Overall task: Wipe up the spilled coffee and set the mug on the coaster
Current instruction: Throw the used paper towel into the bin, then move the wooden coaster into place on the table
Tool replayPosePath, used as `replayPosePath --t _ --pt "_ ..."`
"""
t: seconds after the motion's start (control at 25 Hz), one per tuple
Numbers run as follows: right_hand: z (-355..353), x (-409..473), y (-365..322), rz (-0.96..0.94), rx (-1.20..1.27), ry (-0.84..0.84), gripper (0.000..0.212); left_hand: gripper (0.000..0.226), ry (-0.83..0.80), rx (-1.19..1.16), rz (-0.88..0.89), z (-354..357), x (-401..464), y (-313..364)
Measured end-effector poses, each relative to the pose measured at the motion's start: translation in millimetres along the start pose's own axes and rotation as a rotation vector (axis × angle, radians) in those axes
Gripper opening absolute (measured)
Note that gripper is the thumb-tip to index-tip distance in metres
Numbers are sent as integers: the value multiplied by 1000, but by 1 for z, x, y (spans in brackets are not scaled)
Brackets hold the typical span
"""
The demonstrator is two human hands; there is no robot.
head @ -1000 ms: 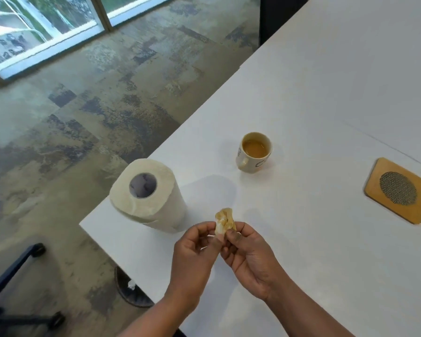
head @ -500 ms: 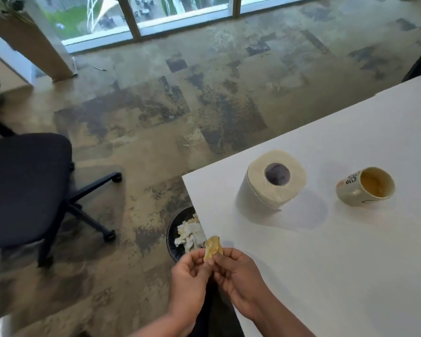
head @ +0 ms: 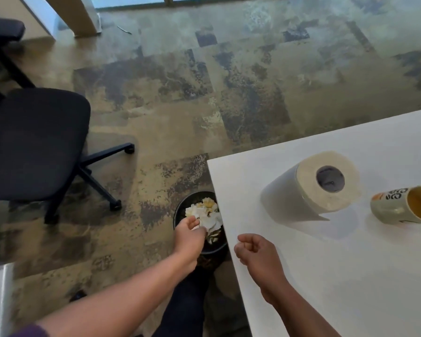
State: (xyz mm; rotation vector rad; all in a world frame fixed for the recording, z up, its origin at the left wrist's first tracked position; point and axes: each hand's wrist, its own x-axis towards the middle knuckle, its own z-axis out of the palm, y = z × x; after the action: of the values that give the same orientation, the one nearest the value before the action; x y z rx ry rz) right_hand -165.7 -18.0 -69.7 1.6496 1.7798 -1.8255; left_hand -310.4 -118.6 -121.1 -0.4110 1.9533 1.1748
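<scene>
Head view, looking down past the corner of a white table (head: 350,276) to a patterned carpet floor. The left hand (head: 188,235) reaches down off the table edge over a black waste bin (head: 180,210) on the floor, its fingers spread loosely and empty above the crumpled white and coffee-stained paper wads (head: 206,212) that fill the bin; whether the fingertips touch the paper cannot be told. The right hand (head: 255,251) hangs above the table's near-left edge, fingers curled inward in a loose fist with nothing visible in it. The two hands are apart, with the table edge running between them.

Beyond and to the right of the right hand, a paper towel roll (head: 323,183) stands on the table, its hollow core facing the camera. Further right of the roll, near the frame edge, stands the mug (head: 404,206), cream-coloured with dark and orange print, its brown-stained inside showing; it is well apart from both hands. The tabletop between the right hand and the mug appears clean and white.

To the left of the left hand, well apart, stands a black office chair (head: 32,142) on castors.
</scene>
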Motion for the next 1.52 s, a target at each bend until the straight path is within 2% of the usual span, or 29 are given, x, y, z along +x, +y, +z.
replayPosePath --t 0.2,0.32,0.48,0.6,0.68,0.72,0.76,0.8,0.88,0.92,0.96,1.0,1.08,1.12,1.24,1.32,1.4,1.52 --pt "2 0 9 -73 -56 43 16 30 -130 44 124 5 -28 -2" --pt "3 -1 16 -106 -64 13 18 26 -201 21 160 13 -46 -2" --pt "0 -7 28 -123 57 28 33 42 -316 139 241 25 -66 -1" --pt "-3 -18 41 -122 113 59 37 62 -301 412 337 19 -69 -14" --pt "-9 -29 51 -123 175 88 36 78 -265 603 491 28 -90 -17" --pt "-15 -34 56 -133 209 119 34 73 -276 647 592 47 -106 -18" --pt "-22 -38 61 -148 239 150 31 63 -363 662 736 63 -121 -28" --pt "-32 -41 67 -160 267 189 27 59 -392 610 871 86 -154 -36" --pt "-55 -48 82 -157 333 279 18 57 -406 502 853 123 -182 -52" --pt "-67 -54 91 -148 378 333 13 63 -384 632 887 131 -182 -58" --pt "-78 -60 98 -137 431 395 11 70 -507 777 989 128 -178 -64" --pt "-91 -66 107 -125 489 468 12 64 -655 884 1026 126 -156 -60" --pt "-118 -79 130 -93 592 637 15 44 -718 896 901 136 -154 -53" --pt "-133 -85 142 -82 629 728 16 40 -822 897 873 146 -158 -49" --pt "-188 -101 181 -50 740 989 23 32 -991 994 881 211 -195 -52" --pt "-231 -110 208 -25 818 1133 19 31 -1079 989 882 260 -214 -59" --pt "-272 -115 236 7 870 1205 16 35 -1118 976 897 305 -230 -64" --pt "-322 -114 276 57 916 1233 23 41 -1175 963 876 369 -249 -81"
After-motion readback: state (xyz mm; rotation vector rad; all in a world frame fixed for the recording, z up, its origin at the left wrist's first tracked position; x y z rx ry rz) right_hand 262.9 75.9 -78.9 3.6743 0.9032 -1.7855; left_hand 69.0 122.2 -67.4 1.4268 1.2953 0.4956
